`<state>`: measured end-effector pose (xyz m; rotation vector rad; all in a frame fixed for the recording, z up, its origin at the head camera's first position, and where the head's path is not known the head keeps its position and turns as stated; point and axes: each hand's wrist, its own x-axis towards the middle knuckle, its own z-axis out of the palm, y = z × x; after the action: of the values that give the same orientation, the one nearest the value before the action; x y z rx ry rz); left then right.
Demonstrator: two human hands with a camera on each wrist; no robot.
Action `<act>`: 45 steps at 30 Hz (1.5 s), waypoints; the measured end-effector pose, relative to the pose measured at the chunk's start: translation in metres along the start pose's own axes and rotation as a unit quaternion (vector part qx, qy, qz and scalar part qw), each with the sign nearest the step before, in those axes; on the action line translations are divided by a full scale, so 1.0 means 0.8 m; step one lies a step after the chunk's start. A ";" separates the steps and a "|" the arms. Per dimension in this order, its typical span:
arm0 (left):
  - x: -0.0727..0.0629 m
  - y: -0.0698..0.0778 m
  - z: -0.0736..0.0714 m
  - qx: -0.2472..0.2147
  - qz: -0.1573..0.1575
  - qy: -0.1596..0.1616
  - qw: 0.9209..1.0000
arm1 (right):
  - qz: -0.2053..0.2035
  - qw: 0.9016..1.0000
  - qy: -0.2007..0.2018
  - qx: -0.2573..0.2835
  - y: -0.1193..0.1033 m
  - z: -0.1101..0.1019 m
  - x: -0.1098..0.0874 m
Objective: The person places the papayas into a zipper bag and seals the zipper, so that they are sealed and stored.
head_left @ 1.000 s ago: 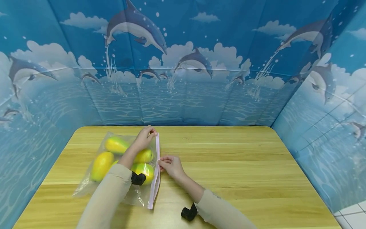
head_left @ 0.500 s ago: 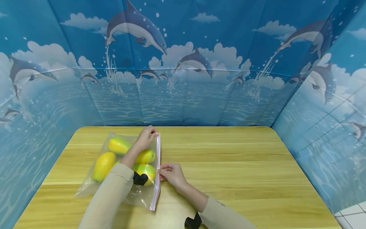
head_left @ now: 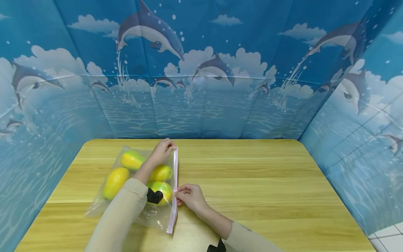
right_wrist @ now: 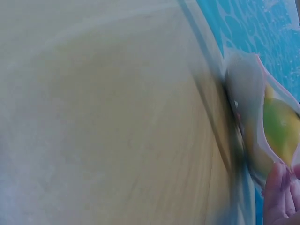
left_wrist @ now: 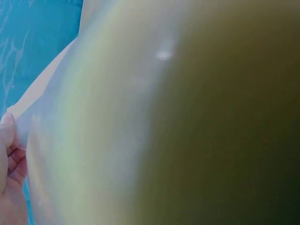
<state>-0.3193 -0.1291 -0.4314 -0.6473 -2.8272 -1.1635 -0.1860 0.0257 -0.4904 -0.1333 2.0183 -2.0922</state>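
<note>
A clear zip bag (head_left: 151,215) with a pink zip strip (head_left: 172,217) lies on the left of the table, holding several yellow-green mangoes (head_left: 115,183). My left hand (head_left: 162,151) reaches over the bag and pinches the far end of its mouth; the left wrist view shows those fingers (left_wrist: 8,136) on the corner beside a large blur. Lower on the strip, my right hand (head_left: 192,197) pinches the zip between thumb and fingers. The right wrist view shows the bag's lips parted beyond my right fingers (right_wrist: 276,187), a mango (right_wrist: 281,129) visible in the gap.
The wooden table (head_left: 252,189) extends to the right of the bag. A blue dolphin-print curtain (head_left: 201,108) stands along its back and sides. Black wrist mounts (head_left: 154,196) sit on both cuffs.
My right hand has slid down along the zip strip toward the near end, and the strip's near part has drawn closer together. The bag has shifted slightly right; my left hand keeps its corner.
</note>
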 end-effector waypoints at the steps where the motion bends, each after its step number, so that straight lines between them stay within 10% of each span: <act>1: 0.001 0.000 0.000 0.002 0.001 -0.003 1.000 | 0.002 1.000 -0.003 0.003 -0.001 0.000 -0.001; 45: 0.004 0.002 0.008 -0.027 -0.024 -0.022 0.999 | 0.062 0.997 -0.019 0.042 0.000 -0.017 0.013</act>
<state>-0.3208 -0.1221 -0.4345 -0.6195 -2.8729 -1.2513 -0.1994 0.0367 -0.4922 -0.0327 1.8640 -2.0771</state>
